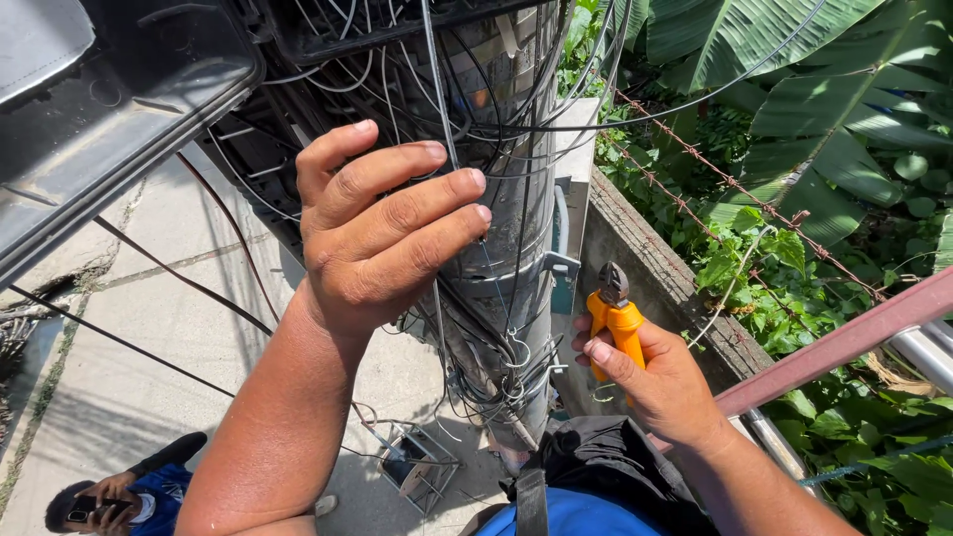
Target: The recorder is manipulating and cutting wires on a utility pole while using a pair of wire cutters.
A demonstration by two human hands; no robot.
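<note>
Outdoors, up high on a utility pole [506, 248], bright sun, with a concrete pavement [149, 328] far below and a low wall [645, 268] with rusty barbed wire [735, 184] and big banana leaves [794, 89] off to the right. The pole is wrapped in a mess of black and white cables [496, 109], and an open black junction box [109, 99] hangs at top left with its lid swung out.

The left hand [382, 233] is up against the pole, its grip closed narrow around a thin dark cable [437, 79] that runs up between the fingers toward the box. The right hand [650, 382] sits lower, just right of the pole, its grip wrapped around the orange handles of a pair of cutters [615, 313]; the dark cutter head points up and isn't touching any cable. Can't tell whether the blades are open.

Down on the pavement at bottom left there's another person [119, 496] in blue holding a phone. A rust-coloured bar [844, 342] crosses at lower right.
</note>
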